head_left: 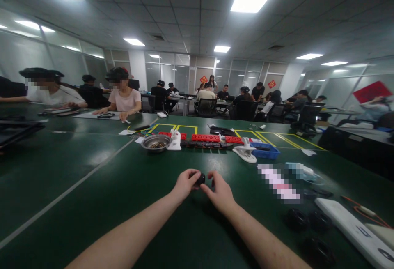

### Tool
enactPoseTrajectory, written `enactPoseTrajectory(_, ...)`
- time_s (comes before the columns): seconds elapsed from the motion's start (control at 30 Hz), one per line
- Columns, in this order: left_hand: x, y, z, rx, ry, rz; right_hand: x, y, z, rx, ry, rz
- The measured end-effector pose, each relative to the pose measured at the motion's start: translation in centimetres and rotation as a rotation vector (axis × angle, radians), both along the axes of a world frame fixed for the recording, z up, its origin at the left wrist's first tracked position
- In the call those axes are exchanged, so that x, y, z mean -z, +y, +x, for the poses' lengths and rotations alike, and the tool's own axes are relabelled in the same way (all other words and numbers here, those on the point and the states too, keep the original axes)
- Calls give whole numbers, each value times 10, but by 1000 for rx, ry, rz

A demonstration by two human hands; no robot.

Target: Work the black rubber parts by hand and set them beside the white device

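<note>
Over the green table, my left hand (187, 182) pinches a small black round part (200, 178) between thumb and fingers. Close on its right is my right hand (219, 190), with thumb and fingers curved and spread apart. Its thumb tip is very near the black part; whether they touch I cannot tell. Ahead of both hands runs a row of red and black blocks (209, 138) between two white stands, the left stand (175, 141) and the right stand (246, 152). A metal bowl (150, 148) with small brass-coloured pieces sits beside the left stand.
A blue tray (271, 154) is by the right stand. Several black ring-like parts (297, 219) and a long white device (347, 224) lie near my right forearm, with an orange cable (366, 210) beyond. Across the table a person (123, 94) works; others sit farther back.
</note>
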State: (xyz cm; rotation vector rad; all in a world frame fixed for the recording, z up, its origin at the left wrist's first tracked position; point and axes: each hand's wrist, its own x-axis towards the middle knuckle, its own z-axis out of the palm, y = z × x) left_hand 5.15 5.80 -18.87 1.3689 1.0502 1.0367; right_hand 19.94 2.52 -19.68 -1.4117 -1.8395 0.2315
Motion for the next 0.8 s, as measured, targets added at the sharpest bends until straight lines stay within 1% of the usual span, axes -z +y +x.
enactPoseTrajectory(0.07, 0, -1, -4, -5, 184, 307, 3, 7, 1, -31, 227, -175)
enactPoseTrajectory(0.1, -1, -3, -7, 20, 281, 444, 4, 11, 2, -74, 321, -280)
enactPoseTrajectory(0.13, -3, -5, -8, 57, 366, 548, 6, 15, 2, -128, 396, -380)
enactPoseTrajectory(0.2, -5, -8, -11, 134, 479, 659, 10, 20, 3, -219, 487, -522)
enactPoseTrajectory(0.27, -7, -11, -12, 150, 531, 688, 13, 22, 2, -257, 545, -560)
enactPoseTrajectory(0.33, -8, -12, -10, 104, 518, 664, 12, 20, 0, -279, 575, -522)
enactPoseTrajectory(0.4, -8, -12, -6, 37, 424, 581, 9, 16, 0, -286, 527, -378)
enactPoseTrajectory(0.43, -7, -12, -3, 5, 353, 506, 6, 13, 0, -277, 466, -281)
enactPoseTrajectory(0.5, -7, -11, 1, -20, 203, 272, 0, 7, 3, -239, 278, -90)
enactPoseTrajectory(0.53, -7, -10, 3, -2, 137, 126, -2, 4, 4, -215, 171, -11)
enactPoseTrajectory(0.6, -5, -8, 5, 74, 37, -140, -6, 0, 6, -179, -26, 98)
enactPoseTrajectory(0.63, -4, -7, 5, 120, 2, -228, -6, -1, 6, -167, -100, 134)
enactPoseTrajectory(0.67, -3, -5, 5, 159, -23, -271, -6, -2, 6, -159, -148, 157)
enactPoseTrajectory(0.7, -1, -4, 4, 179, -36, -274, -5, -2, 6, -154, -166, 165)
enactPoseTrajectory(0.77, 0, -1, 2, 169, -19, -181, -3, 0, 4, -137, -95, 143)
enactPoseTrajectory(0.8, 0, -1, 0, 146, 19, -88, -1, 3, 4, -121, -14, 115)
